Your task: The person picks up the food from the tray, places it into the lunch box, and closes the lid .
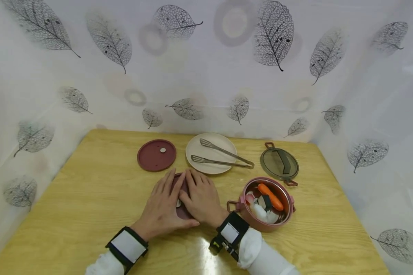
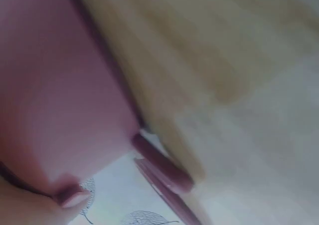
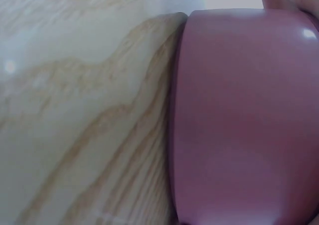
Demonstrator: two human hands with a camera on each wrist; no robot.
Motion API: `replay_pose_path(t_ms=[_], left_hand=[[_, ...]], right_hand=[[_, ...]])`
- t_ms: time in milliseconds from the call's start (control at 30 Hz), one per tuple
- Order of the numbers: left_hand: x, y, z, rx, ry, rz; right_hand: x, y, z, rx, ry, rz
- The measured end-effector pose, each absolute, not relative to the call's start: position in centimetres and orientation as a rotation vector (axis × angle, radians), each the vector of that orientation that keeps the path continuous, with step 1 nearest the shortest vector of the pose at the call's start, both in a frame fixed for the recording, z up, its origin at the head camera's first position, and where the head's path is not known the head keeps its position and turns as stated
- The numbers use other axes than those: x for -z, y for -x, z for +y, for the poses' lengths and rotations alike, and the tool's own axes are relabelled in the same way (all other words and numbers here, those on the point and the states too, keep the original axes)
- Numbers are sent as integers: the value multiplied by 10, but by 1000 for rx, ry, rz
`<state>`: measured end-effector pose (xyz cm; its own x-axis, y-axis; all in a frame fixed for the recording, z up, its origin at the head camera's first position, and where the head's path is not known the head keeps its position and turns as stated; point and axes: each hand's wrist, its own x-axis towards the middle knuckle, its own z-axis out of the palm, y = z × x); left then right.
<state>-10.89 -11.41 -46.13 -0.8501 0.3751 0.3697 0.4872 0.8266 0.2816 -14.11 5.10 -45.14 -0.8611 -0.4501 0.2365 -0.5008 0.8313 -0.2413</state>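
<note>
Both left hand [image 1: 163, 206] and right hand [image 1: 205, 198] spread nearly straight fingers over the red container [image 1: 184, 213] between them; they rest, gripping nothing; probably steadying it.

"What stands between the left hand [image 1: 162, 208] and right hand [image 1: 204, 198]?"
"A container [image 3: 244, 115]. Behind it, a disc [image 1: 150, 157] to the left and a plate [image 1: 195, 147] to the right, with tongs [image 1: 223, 163] on it."
"Further right?"
"A pot [image 1: 265, 226], carrot [image 1: 271, 197] inside, and a lid [image 1: 271, 163] behind it."
</note>
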Motion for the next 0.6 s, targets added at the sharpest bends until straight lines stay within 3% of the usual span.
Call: replay_pose_path(t_ms=[600], left_hand=[[458,111,-113,490,679,-2754]], right_hand=[[448,142,52,-326,-761,-2861]])
